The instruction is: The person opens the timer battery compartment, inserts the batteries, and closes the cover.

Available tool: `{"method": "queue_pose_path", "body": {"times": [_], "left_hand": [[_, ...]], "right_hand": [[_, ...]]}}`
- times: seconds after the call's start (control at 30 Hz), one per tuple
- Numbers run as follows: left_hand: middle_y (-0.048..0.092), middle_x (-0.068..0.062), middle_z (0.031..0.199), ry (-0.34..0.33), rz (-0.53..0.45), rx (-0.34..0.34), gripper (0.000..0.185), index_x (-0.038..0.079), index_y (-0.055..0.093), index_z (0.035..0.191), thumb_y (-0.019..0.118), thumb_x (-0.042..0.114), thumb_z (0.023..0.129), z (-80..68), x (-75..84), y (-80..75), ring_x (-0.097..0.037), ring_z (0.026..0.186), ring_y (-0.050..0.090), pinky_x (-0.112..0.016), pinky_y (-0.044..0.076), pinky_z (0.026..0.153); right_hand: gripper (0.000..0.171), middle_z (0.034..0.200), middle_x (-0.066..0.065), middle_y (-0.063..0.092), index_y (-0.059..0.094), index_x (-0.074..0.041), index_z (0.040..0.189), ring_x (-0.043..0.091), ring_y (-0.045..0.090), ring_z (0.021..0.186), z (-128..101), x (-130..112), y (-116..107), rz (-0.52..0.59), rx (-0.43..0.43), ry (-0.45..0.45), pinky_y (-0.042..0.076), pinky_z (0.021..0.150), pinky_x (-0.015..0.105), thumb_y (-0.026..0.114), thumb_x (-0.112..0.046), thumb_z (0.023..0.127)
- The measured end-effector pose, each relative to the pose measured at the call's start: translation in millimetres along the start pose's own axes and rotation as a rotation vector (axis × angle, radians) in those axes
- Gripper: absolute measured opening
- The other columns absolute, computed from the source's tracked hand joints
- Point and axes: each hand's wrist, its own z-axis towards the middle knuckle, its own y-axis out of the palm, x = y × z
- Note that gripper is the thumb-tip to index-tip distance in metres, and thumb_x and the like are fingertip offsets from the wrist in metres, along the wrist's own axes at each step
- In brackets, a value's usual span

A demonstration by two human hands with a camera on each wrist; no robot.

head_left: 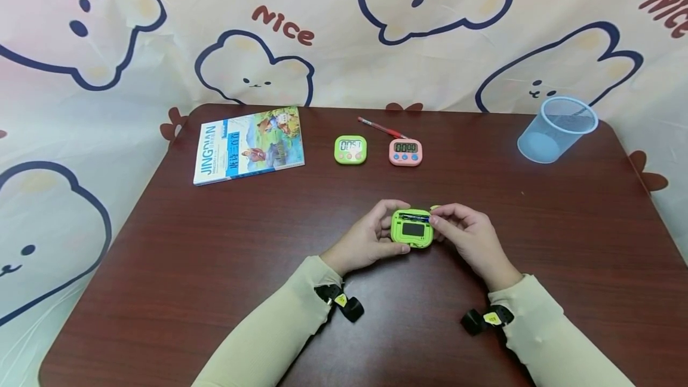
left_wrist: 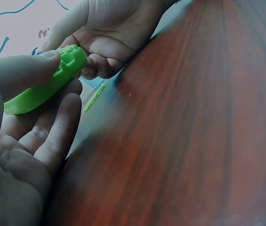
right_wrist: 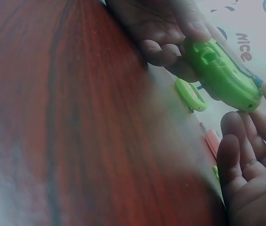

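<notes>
Gripping the green timer (head_left: pixel 412 229) between them, both hands (head_left: pixel 371 237) hold its sides.

Brown table (head_left: pixel 215 267) bearing book (head_left: pixel 249 144), two timers (head_left: pixel 350 150), pencil (head_left: pixel 383 128), cup (head_left: pixel 557 129).

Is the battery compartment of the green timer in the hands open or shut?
Open. In the head view the green timer shows its back, with a battery exposed along the top edge and no cover over it.
</notes>
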Motion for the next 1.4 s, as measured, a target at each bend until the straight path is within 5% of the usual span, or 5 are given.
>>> {"method": "queue_pose_path", "body": {"times": [0.43, 0.77, 1.4], "left_hand": [[0.063, -0.027, 0.128, 0.014, 0.023, -0.031, 0.068, 0.004, 0.036, 0.142, 0.070, -0.013, 0.086, -1.9, 0.9, -0.1, -0.012, 0.100, 0.068, -0.032, 0.058, 0.090], [0.063, -0.025, 0.129, -0.010, 0.013, -0.025, 0.069, 0.004, 0.037, 0.143, 0.072, -0.012, 0.086, -1.8, 2.1, 2.6, -0.015, 0.100, 0.067, -0.031, 0.058, 0.089], [0.061, -0.027, 0.131, 0.001, -0.004, -0.026, 0.070, -0.001, 0.033, 0.145, 0.069, -0.014, 0.087, 0.6, 1.6, 2.1, -0.010, 0.098, 0.067, -0.031, 0.059, 0.088]], "right_hand": [[0.020, 0.103, 0.008, 0.068, 0.066, 0.008, 0.104, 0.010, 0.064, 0.073, 0.6, -4.4, 4.1, 0.083, -0.031, 0.036, 0.059, 0.065, 0.025, 0.069, -0.009, 0.095], [0.019, 0.089, 0.000, 0.067, 0.064, 0.013, 0.103, 0.009, 0.061, 0.070, 0.7, -5.0, 5.0, 0.049, -0.016, 0.057, 0.057, 0.063, 0.023, 0.065, -0.004, 0.096], [0.016, 0.091, 0.003, 0.065, 0.063, 0.010, 0.109, 0.012, 0.060, 0.072, -2.8, 2.1, 6.3, 0.061, -0.010, -0.081, 0.056, 0.063, 0.023, 0.061, -0.002, 0.098]]}}
